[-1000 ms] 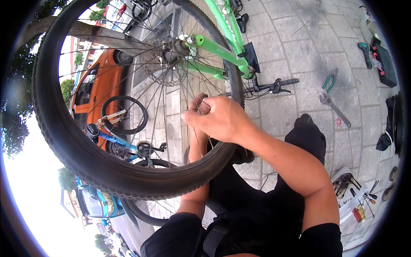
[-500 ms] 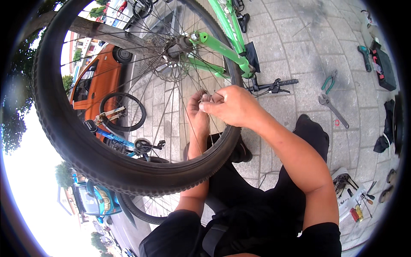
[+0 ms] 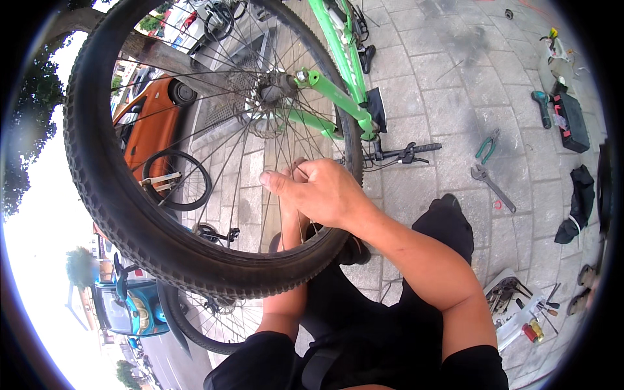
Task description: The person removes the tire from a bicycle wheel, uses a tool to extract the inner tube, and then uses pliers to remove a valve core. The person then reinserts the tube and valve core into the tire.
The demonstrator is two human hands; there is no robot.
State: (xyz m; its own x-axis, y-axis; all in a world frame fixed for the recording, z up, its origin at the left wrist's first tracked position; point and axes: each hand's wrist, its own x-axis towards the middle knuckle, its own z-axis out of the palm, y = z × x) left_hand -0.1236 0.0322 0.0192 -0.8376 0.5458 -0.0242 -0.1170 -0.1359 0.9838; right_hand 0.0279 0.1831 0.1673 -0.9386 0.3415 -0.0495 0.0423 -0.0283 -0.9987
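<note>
Here | right grip (image 3: 325,194): curled at wheel (image 3: 275,91), pinch unclear | left grip (image 3: 291,214): mostly hidden, cannot tell

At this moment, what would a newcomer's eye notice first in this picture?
First, the large bicycle wheel filling the upper left, with the right hand in front of its lower right part. Next, the bright green bicycle fork just right of the hub, at top centre. Then the orange car, seen through the wheel at left.
</note>
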